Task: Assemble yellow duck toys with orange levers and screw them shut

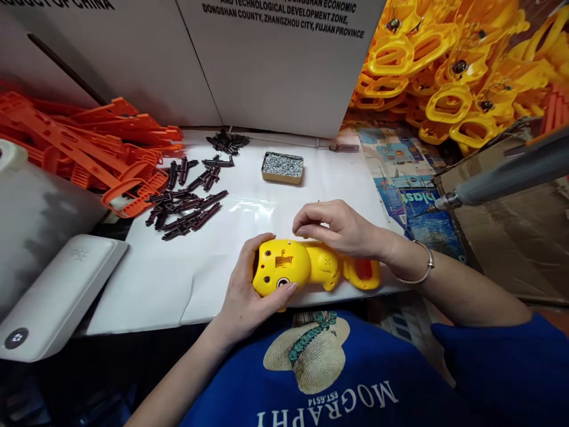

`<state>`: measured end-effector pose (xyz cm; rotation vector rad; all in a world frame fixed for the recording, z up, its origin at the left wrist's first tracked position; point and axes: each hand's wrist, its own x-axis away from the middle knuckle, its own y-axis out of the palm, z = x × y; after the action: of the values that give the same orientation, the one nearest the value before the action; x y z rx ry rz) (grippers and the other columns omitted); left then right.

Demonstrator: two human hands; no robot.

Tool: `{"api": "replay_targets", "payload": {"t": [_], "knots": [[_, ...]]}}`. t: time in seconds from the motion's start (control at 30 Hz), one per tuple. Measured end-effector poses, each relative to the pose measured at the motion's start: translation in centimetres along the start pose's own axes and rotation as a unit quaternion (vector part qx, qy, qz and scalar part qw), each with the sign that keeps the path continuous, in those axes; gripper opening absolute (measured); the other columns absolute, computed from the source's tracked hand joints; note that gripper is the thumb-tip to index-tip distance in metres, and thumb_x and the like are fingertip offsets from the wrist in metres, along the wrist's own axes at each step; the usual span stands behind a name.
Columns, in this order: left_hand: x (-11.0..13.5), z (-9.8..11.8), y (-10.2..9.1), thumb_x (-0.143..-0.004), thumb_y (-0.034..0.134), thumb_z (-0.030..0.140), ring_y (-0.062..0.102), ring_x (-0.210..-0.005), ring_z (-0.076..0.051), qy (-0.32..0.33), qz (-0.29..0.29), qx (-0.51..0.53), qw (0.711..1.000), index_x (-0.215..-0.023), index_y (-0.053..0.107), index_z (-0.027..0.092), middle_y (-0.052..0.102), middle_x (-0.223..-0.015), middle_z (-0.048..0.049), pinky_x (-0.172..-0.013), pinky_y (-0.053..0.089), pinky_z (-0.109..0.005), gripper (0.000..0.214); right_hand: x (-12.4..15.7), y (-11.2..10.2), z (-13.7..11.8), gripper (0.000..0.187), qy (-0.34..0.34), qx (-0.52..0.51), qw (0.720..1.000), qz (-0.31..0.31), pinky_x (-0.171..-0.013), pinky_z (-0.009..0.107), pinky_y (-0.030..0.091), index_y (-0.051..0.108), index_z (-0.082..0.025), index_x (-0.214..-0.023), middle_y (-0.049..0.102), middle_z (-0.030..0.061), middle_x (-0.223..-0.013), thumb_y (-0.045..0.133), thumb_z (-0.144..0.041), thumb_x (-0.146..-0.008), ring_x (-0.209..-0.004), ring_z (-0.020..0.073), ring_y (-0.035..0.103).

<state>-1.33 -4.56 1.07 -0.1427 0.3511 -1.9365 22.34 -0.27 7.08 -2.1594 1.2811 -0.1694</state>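
A yellow animal-shaped plastic toy body [322,264] lies along the front of the white work surface, its head end to the left. My left hand [251,284] wraps round that head end, thumb over the lower side near a black-and-white eye. Above the toy's middle, my right hand [331,225] is curled with thumb and fingertips drawn together; anything between them is too small or hidden to make out. A small tin of silvery screws [283,167] stands beyond the hands.
Dark plastic parts [191,207] lie at the left, beside stacked orange pieces [89,142]. A screwdriver [342,147] rests at the back. An electric driver [489,178] juts in from the right, below piled yellow shells [448,101]. A white power bank [62,296] sits front left.
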Motion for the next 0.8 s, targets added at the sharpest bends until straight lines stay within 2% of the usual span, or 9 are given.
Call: {"api": "replay_targets", "payload": {"t": [0.17,0.23,0.3,0.4,0.47,0.53,0.6,0.67,0.8], "knots": [[0.1,0.1,0.0,-0.079,0.078,0.046,0.062,-0.105,-0.022,-0.014,-0.008,0.013,1.000,-0.136,0.045,0.027,0.056,-0.133,-0.0073,-0.089,0.054,-0.037,0.068,1.4,1.4,0.9,0.023,-0.137,0.100,0.985,0.006,-0.086,0.031,0.055,0.066,-0.015,-0.102,0.076,0.0084,-0.099,0.046,-0.027,-0.107,-0.091,0.0143,0.069],[-0.1,0.1,0.1,-0.079,0.078,0.046,0.061,-0.105,-0.022,-0.020,-0.011,0.015,1.000,-0.135,0.046,0.026,0.056,-0.132,-0.0077,-0.089,0.055,-0.037,0.068,2.0,1.7,0.9,0.024,-0.161,0.114,0.980,0.015,-0.089,0.034,0.057,0.065,-0.016,-0.103,0.076,0.0105,-0.105,0.045,-0.028,-0.107,-0.097,0.0166,0.070],[-0.2,0.1,0.1,-0.078,0.079,0.044,0.062,-0.108,-0.023,-0.026,-0.003,0.018,1.000,-0.135,0.046,0.026,0.056,-0.133,-0.0082,-0.092,0.055,-0.039,0.069,2.4,1.7,0.3,0.021,-0.116,0.084,0.989,0.047,-0.087,0.032,0.058,0.066,-0.017,-0.102,0.077,0.0093,-0.104,0.048,-0.026,-0.105,-0.094,0.0161,0.072],[0.1,0.5,0.5,-0.075,0.081,0.043,0.063,-0.111,-0.026,-0.034,0.012,0.040,0.999,-0.135,0.048,0.025,0.058,-0.131,-0.0087,-0.097,0.055,-0.043,0.071,2.6,1.5,-1.5,0.016,0.026,0.039,0.992,0.115,-0.071,0.024,0.058,0.067,-0.019,-0.093,0.076,0.0029,-0.084,0.053,-0.022,-0.100,-0.075,0.0134,0.072],[0.4,0.9,0.9,-0.073,0.082,0.046,0.064,-0.112,-0.026,-0.037,0.006,0.061,0.997,-0.134,0.050,0.024,0.060,-0.128,-0.0089,-0.097,0.056,-0.043,0.072,2.6,1.5,-2.4,0.016,0.047,0.061,0.991,0.113,-0.066,0.023,0.057,0.067,-0.021,-0.087,0.073,0.0009,-0.076,0.055,-0.023,-0.097,-0.068,0.0140,0.070],[0.2,0.9,1.2,-0.065,0.087,0.050,0.064,-0.112,-0.026,-0.032,0.001,0.071,0.997,-0.134,0.053,0.023,0.061,-0.127,-0.0089,-0.099,0.056,-0.043,0.081,2.2,1.6,-2.4,0.016,-0.005,0.087,0.992,0.094,-0.060,0.021,0.056,0.068,-0.024,-0.087,0.072,0.0005,-0.076,0.055,-0.024,-0.097,-0.066,0.0141,0.070],[-0.3,0.6,1.2,-0.055,0.093,0.052,0.065,-0.110,-0.027,-0.032,-0.001,0.048,0.998,-0.133,0.056,0.023,0.064,-0.124,-0.0090,-0.101,0.055,-0.044,0.091,1.2,2.1,-1.9,0.013,-0.082,0.093,0.990,0.065,-0.063,0.021,0.059,0.069,-0.026,-0.088,0.072,0.0012,-0.082,0.057,-0.025,-0.095,-0.072,0.0151,0.071],[-0.6,0.3,1.1,-0.052,0.094,0.055,0.065,-0.111,-0.027,-0.042,0.006,0.036,0.998,-0.131,0.058,0.025,0.064,-0.121,-0.0073,-0.102,0.054,-0.044,0.091,0.2,3.0,-1.5,0.012,-0.139,0.090,0.986,0.032,-0.065,0.021,0.060,0.069,-0.028,-0.088,0.072,0.0018,-0.085,0.059,-0.025,-0.094,-0.076,0.0161,0.071],[-0.7,0.1,1.4,-0.043,0.094,0.058,0.065,-0.104,-0.025,-0.044,0.008,0.045,0.998,-0.115,0.061,0.026,0.063,-0.110,-0.0021,-0.100,0.055,-0.042,0.085,-0.7,4.7,-1.3,0.018,-0.171,0.114,0.979,-0.006,-0.064,0.022,0.061,0.068,-0.029,-0.084,0.070,0.0026,-0.085,0.055,-0.025,-0.095,-0.077,0.0166,0.070]]}}
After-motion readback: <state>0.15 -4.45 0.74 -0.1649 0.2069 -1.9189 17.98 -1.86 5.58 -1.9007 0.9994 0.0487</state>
